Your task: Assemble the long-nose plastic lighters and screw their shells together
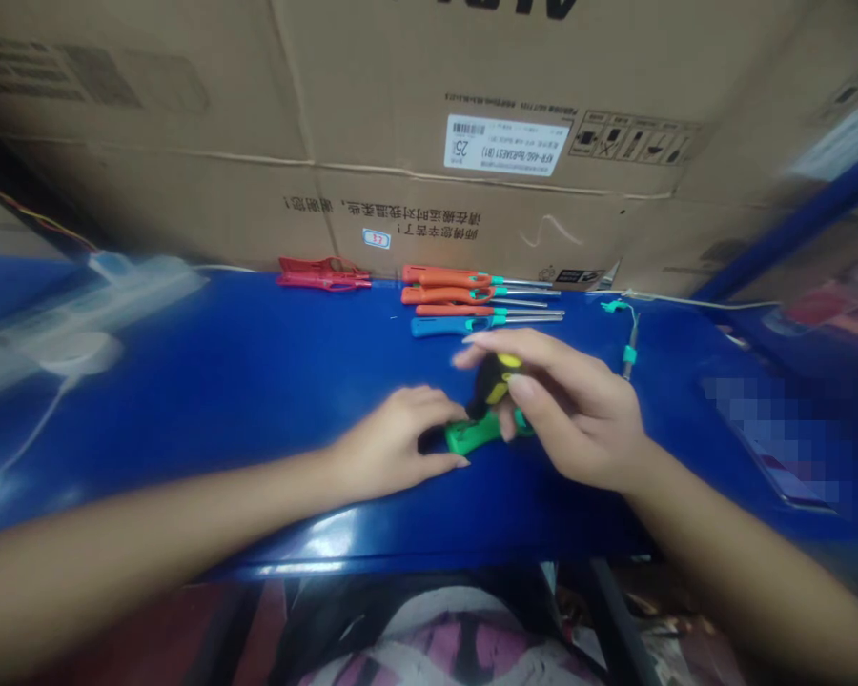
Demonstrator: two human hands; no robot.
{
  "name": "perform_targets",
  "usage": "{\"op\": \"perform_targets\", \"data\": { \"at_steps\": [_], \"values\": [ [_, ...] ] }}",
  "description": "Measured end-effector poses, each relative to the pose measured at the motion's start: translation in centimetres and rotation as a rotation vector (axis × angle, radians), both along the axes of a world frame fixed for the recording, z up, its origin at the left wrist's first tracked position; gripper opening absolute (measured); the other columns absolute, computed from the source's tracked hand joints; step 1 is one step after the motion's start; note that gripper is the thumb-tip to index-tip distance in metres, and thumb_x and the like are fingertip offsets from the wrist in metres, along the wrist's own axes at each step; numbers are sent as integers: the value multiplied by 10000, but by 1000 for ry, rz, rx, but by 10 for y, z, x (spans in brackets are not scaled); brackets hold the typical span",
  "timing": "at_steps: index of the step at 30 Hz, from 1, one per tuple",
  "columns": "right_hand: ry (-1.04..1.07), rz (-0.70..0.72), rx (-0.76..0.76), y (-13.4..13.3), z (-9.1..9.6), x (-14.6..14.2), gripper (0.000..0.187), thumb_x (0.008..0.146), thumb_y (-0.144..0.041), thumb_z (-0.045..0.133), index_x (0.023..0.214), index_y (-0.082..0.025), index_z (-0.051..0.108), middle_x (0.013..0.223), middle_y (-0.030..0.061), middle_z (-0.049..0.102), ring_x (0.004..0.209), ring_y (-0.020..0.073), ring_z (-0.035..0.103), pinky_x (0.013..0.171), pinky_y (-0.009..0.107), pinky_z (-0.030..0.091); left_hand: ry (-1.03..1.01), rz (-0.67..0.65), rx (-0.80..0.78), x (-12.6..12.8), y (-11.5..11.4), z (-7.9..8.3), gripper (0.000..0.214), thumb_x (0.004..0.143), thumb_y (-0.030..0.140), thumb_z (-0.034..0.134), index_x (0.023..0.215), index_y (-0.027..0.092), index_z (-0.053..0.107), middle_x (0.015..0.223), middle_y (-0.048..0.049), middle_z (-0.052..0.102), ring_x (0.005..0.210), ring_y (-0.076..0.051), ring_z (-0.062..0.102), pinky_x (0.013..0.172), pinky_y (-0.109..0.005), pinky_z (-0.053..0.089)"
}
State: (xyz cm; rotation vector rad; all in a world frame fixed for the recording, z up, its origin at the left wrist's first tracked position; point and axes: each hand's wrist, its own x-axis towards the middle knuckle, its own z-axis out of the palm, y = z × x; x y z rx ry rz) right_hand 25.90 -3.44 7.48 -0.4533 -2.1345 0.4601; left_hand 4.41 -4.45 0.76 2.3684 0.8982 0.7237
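A green lighter handle [476,434] lies on the blue table in front of me, its right end partly covered by my right hand. My left hand [404,438] is closed around its left end, thumb on the near side and fingers on the far side. Above it, my right hand [579,405] grips a black-and-yellow tool [492,381] that looks like a screwdriver. Its thick handle sits between thumb and fingers; the tip is hidden or blurred. Beyond my hands, several orange lighters [447,276] and a blue lighter [436,327] lie side by side, metal tubes pointing right.
Red handle shells [321,274] lie against a large cardboard box [400,114] at the back of the blue table [257,381]. A metal tube with turquoise parts [630,354] lies to the right, near a phone-like flat object [779,448]. A white power strip [114,305] stands at left.
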Motion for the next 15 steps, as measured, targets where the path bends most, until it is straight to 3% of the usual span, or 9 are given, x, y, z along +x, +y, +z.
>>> {"op": "perform_targets", "data": {
  "at_steps": [2, 7, 10, 13, 15],
  "values": [
    [42, 41, -30, 0, 0, 0, 352, 966, -158, 548, 1303, -238, 617, 1127, 78, 710, 962, 204, 670, 812, 376, 590, -2, 0, -4, 0, 0, 0, 272, 858, 311, 765, 1085, 195, 670, 1049, -54, 705, 992, -240, 635, 894, -384, 473],
    [88, -36, 113, 1, 0, -4, 312, 869, -158, 719, 1171, -236, 697, 853, 40, 688, 756, 168, 613, 616, 291, 554, -4, 10, 15, 1, 0, -1, 255, 861, 319, 762, 1065, 192, 676, 990, -42, 694, 945, -230, 632, 838, -362, 475],
    [63, -26, 171, 0, 0, -5, 360, 906, -143, 656, 1257, -227, 663, 1017, 76, 719, 900, 195, 653, 727, 331, 588, -12, 2, -4, 1, 0, 0, 274, 861, 317, 763, 1083, 185, 672, 1035, -54, 698, 982, -236, 635, 870, -369, 482],
    [43, 25, 24, -2, 1, -3, 404, 960, -119, 533, 1341, -230, 607, 1239, 101, 682, 1063, 222, 659, 828, 389, 596, -11, -2, -10, 0, 0, -1, 282, 860, 321, 762, 1087, 180, 670, 1060, -64, 700, 1009, -244, 635, 889, -375, 482],
    [58, 43, -57, -3, 0, -3, 401, 959, -125, 545, 1335, -247, 609, 1194, 89, 698, 1024, 215, 673, 761, 365, 604, -9, -2, -1, 0, 0, -1, 278, 857, 321, 766, 1081, 185, 673, 1033, -59, 699, 985, -241, 637, 874, -371, 479]
  ]
}}
